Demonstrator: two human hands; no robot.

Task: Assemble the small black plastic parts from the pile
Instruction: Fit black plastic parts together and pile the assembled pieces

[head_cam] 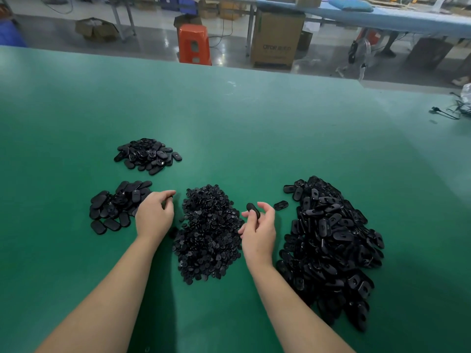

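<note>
Four heaps of black plastic parts lie on the green table (229, 123). A big pile of oval shells (331, 240) is at the right, a pile of small round pieces (209, 233) sits in the middle, and two smaller oval piles (114, 207) (147, 155) are at the left. My right hand (258, 230) pinches one black oval piece (252, 210) between thumb and fingers, just right of the middle pile. My left hand (154, 215) hovers between the near left pile and the middle pile, fingers curled; a small dark bit shows at its fingertips, unclear what.
One loose oval piece (280, 205) lies between my right hand and the big pile. Black cables (448, 112) rest at the table's far right edge. Beyond the far edge stand an orange stool (194, 44) and a cardboard box (276, 39) on the floor.
</note>
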